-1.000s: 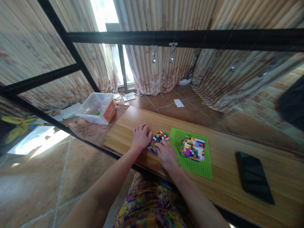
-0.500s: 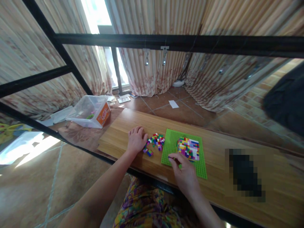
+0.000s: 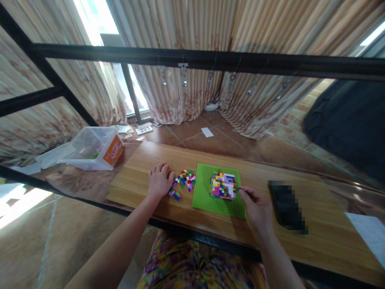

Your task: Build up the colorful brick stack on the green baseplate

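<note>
A green studded baseplate [image 3: 201,192] lies on the wooden table, bearing a block of multicoloured toy bricks [image 3: 223,186] built up in layers. At the right side of this block is my right hand [image 3: 258,206], thumb and forefinger pinched on a small dark brick [image 3: 239,189], maybe purple. My left hand [image 3: 160,180] rests on the tabletop with its fingers stretched out, thumb beside a loose pile of small bricks [image 3: 187,177]. That pile lies between my left hand and the baseplate.
To the right on the table [image 3: 132,176] lies a dark, pixelated object [image 3: 287,206], with a white sheet [image 3: 368,230] beyond it. A clear plastic box [image 3: 90,150] with an orange label stands past the table's left end. A black metal bar [image 3: 198,58] crosses ahead.
My right hand has moved from the front left of the brick block to its right side, still pinching the small brick. My left hand stays by the pile. The view has swung right.
</note>
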### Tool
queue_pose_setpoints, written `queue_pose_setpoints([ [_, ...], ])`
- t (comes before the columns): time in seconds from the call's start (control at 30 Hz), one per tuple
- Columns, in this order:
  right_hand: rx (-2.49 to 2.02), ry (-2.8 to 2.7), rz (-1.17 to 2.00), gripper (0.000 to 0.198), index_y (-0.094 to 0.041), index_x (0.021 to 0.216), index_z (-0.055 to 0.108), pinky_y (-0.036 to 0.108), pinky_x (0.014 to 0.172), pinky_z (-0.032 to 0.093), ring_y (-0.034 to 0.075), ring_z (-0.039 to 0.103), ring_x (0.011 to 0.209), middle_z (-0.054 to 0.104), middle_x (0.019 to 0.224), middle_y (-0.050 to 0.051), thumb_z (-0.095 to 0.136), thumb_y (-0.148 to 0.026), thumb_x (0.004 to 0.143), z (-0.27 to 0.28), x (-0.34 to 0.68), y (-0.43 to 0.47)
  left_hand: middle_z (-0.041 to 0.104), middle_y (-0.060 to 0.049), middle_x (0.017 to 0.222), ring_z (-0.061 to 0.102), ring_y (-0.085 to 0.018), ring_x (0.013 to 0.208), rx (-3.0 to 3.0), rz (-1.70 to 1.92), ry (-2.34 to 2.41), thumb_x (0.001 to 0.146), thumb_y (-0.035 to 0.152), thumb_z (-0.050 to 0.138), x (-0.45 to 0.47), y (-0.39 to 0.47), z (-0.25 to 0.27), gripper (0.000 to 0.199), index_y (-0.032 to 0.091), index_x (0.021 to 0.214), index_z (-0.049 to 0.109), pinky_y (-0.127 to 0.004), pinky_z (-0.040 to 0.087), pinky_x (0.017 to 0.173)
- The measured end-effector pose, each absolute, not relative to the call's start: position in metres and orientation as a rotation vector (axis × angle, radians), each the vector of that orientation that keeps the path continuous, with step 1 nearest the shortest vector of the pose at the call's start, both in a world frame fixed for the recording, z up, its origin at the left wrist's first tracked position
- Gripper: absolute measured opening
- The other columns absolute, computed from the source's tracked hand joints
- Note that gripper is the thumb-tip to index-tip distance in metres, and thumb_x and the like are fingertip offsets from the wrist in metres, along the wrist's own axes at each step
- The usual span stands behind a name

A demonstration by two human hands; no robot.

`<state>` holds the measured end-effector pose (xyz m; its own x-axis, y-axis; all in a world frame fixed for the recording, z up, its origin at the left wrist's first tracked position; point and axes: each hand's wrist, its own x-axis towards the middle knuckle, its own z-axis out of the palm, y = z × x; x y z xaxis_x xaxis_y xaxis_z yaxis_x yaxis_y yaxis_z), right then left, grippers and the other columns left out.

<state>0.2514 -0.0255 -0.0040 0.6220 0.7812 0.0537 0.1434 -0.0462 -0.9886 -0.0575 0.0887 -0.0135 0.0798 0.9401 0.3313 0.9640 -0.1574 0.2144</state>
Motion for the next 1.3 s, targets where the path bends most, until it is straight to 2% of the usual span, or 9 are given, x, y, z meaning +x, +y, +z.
queue_pose_setpoints([
  [0.17,-1.550,-0.794,0.674,0.030,-0.018,0.084,0.074,0.033,0.073,0.052,0.018,0.065,0.075,0.073,0.081,0.005,0.075,-0.040,0.065,-0.005,0.249,-0.017,0.059,-0.011,0.130,0.052,-0.032,0.118,-2.260,-0.600,-1.992,0.090,0.039,0.048,-0.058,0.089,-0.012,0.037,0.020,0.119,0.060,-0.046,0.040,0.099],
  [0.53,-1.509,-0.800,0.722,0.033,-0.017,0.083,0.074,0.031,0.066,0.053,0.017,0.065,0.070,0.073,0.079,0.004,0.077,-0.043,0.062,-0.009,0.247,-0.012,0.059,-0.010,0.130,0.053,-0.031,0.118,-2.263,-0.610,-2.001,0.090,0.039,0.049,-0.058,0.090,-0.015,0.037,0.021,0.119,0.060,-0.045,0.039,0.099],
  [0.7,-1.432,-0.722,0.803,0.033,-0.017,0.083,0.075,0.028,0.062,0.052,0.014,0.063,0.067,0.072,0.077,0.003,0.080,-0.040,0.060,-0.007,0.244,-0.012,0.059,-0.010,0.130,0.053,-0.031,0.117,-2.264,-0.615,-2.008,0.089,0.039,0.049,-0.058,0.090,-0.015,0.036,0.021,0.119,0.060,-0.045,0.039,0.099],
  [0.93,-1.361,-0.657,0.871,0.028,-0.020,0.085,0.075,0.022,0.058,0.048,0.010,0.061,0.066,0.072,0.080,0.001,0.080,-0.037,0.064,-0.005,0.245,-0.014,0.059,-0.011,0.130,0.052,-0.032,0.117,-2.272,-0.613,-2.013,0.090,0.039,0.048,-0.056,0.088,-0.012,0.038,0.019,0.120,0.060,-0.046,0.039,0.099],
  [1.3,-1.338,-0.533,0.922,0.027,-0.019,0.078,0.074,0.021,0.056,0.051,0.010,0.063,0.063,0.072,0.076,0.001,0.083,-0.032,0.057,-0.001,0.243,-0.009,0.059,-0.010,0.129,0.053,-0.031,0.116,-2.272,-0.615,-1.995,0.090,0.039,0.048,-0.057,0.088,-0.013,0.036,0.020,0.118,0.061,-0.045,0.039,0.099],
])
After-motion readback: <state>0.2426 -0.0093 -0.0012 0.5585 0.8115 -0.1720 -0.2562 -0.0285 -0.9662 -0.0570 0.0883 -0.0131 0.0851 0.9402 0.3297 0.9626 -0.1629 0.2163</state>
